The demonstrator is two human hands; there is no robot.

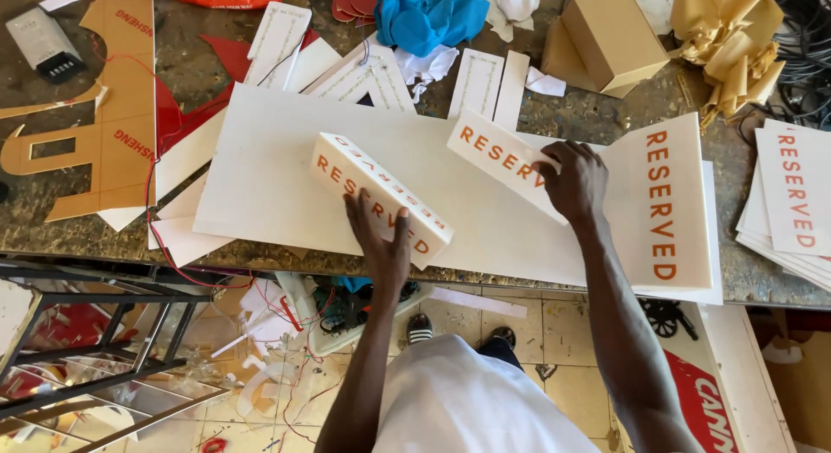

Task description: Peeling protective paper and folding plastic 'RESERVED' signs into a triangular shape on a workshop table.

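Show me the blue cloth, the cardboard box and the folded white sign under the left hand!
blue cloth (430, 16), head view, middle of the crumpled fabric.
cardboard box (613, 36), head view, its top face.
folded white sign (381, 199), head view, its lettered face.

A sign-making workshop is seen here: a worn stone-topped bench (554, 115) is littered with cut white panels (286, 25), red offcuts (229, 55) and orange-lettered sign plates (792, 189); wire (805, 38) and scraps are strewn across the tiled floor (554, 332).

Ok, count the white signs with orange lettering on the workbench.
4 at least: one under the left hand, one under the right hand, one lying flat beside it, and the top of a stack at the right edge, which hides more beneath.
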